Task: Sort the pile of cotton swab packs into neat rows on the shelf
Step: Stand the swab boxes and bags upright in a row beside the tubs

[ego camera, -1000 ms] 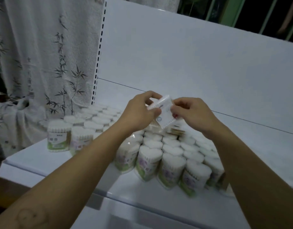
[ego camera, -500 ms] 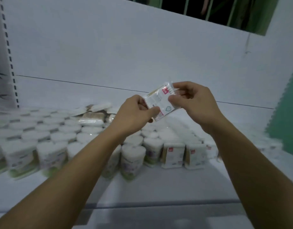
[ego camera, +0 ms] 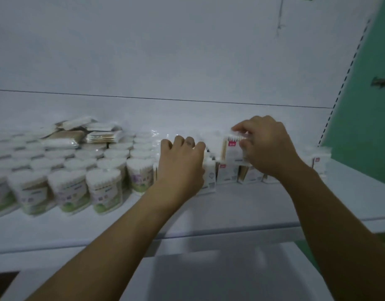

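only blurred, unreadable red labels on the swab packs

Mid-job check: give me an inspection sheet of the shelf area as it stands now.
Surface: white shelf, stock along its back half.
Job's things: round swab tubs in rows at left; loose flat packs piled behind them; red-label packs standing in a row at right.
Clutter: nothing seen.
Hands: right hand grips a single red-label pack above that row; left hand lies over packs beside it, fingers curled, grip unclear.
Cables: none certain; thin dark strand on back panel, unclear.
Surroundings: green wall at right.
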The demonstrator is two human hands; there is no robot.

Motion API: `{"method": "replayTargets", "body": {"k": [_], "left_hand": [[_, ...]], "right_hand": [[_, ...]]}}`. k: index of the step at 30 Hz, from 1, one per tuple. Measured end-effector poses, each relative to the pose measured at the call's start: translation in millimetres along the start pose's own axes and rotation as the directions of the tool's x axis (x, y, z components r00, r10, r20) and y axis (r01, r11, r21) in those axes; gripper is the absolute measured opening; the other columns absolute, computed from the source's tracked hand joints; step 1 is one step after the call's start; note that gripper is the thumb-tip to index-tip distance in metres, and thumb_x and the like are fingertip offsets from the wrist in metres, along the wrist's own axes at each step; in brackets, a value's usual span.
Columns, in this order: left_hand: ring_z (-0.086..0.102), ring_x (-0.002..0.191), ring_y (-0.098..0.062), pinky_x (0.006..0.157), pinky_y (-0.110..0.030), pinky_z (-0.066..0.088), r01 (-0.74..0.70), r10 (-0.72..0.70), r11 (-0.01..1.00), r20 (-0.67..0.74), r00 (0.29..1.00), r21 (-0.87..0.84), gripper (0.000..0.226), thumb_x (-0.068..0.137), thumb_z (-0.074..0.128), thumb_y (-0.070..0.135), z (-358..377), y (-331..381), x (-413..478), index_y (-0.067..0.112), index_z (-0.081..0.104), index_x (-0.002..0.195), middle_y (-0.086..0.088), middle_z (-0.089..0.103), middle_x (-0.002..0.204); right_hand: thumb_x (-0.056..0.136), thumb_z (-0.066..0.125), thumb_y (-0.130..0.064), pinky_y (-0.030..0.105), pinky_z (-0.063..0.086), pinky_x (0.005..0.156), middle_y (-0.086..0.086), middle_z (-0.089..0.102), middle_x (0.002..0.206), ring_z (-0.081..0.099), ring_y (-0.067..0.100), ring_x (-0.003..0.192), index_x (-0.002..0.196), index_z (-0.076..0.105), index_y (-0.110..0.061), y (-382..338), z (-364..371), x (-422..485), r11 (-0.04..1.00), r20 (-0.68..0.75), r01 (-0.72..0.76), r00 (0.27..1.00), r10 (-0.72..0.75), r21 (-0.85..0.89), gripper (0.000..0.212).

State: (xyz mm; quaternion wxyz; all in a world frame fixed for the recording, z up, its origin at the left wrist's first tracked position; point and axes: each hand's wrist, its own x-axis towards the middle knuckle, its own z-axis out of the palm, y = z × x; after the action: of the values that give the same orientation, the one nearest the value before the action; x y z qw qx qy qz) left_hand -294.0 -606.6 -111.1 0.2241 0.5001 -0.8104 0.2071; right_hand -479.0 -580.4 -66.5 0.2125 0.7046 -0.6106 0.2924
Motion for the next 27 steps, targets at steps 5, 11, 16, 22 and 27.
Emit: {"method": "replayTargets", "body": {"k": [5, 11, 16, 22, 27], "left_hand": [[0.041, 0.124, -0.03, 0.103, -0.05, 0.023, 0.077, -0.077, 0.996, -0.005, 0.997, 0.048, 0.055, 0.085, 0.063, 0.032, 26, 19, -12, 0.016, 0.043, 0.134, -0.006, 0.05, 0.132], [0.052, 0.104, -0.031, 0.096, -0.048, 0.025, 0.12, -0.104, 0.99, -0.185, 0.977, 0.075, 0.053, 0.059, 0.08, 0.032, 59, 28, -23, 0.016, 0.059, 0.105, -0.006, 0.059, 0.106], [0.051, 0.119, -0.029, 0.1, -0.049, 0.019, 0.137, -0.12, 0.989, -0.223, 0.967, 0.06, 0.05, 0.065, 0.075, 0.014, 58, 28, -28, 0.017, 0.06, 0.112, -0.004, 0.061, 0.117], [0.048, 0.124, -0.027, 0.099, -0.048, 0.018, 0.167, -0.159, 0.986, -0.216, 0.963, 0.021, 0.053, 0.064, 0.075, 0.01, 51, 26, -33, 0.021, 0.059, 0.113, -0.001, 0.061, 0.119], [0.043, 0.128, -0.024, 0.097, -0.047, 0.019, 0.165, -0.164, 0.986, -0.172, 0.971, -0.012, 0.056, 0.065, 0.073, 0.011, 54, 31, -28, 0.024, 0.055, 0.117, 0.003, 0.058, 0.124]], "right_hand": [[0.072, 0.076, -0.004, 0.043, 0.037, 0.081, 0.009, 0.069, 0.092, 0.06, 0.035, 0.086, 0.102, 0.072, -0.013, 18, 37, -23, 0.993, 0.042, 0.114, 0.993, -0.113, -0.016, 0.032], [0.071, 0.071, -0.003, 0.036, 0.033, 0.08, 0.01, 0.069, 0.095, 0.062, 0.033, 0.084, 0.106, 0.07, -0.011, 24, 69, -31, 0.988, -0.022, 0.15, 0.989, -0.149, 0.036, 0.037], [0.076, 0.062, -0.022, 0.035, 0.027, 0.079, 0.007, 0.068, 0.1, 0.063, 0.029, 0.091, 0.108, 0.072, -0.015, 23, 84, -49, 0.996, -0.122, 0.094, 0.988, -0.092, 0.013, 0.035], [0.081, 0.055, -0.032, 0.038, 0.026, 0.092, 0.012, 0.069, 0.113, 0.062, 0.032, 0.108, 0.109, 0.073, -0.015, 17, 97, -49, 0.997, -0.162, 0.065, 0.984, -0.071, -0.044, 0.038], [0.077, 0.057, -0.031, 0.038, 0.024, 0.092, 0.016, 0.068, 0.112, 0.06, 0.036, 0.109, 0.106, 0.075, -0.015, 19, 92, -50, 1.0, -0.117, -0.016, 0.993, 0.015, -0.003, 0.037]]}}
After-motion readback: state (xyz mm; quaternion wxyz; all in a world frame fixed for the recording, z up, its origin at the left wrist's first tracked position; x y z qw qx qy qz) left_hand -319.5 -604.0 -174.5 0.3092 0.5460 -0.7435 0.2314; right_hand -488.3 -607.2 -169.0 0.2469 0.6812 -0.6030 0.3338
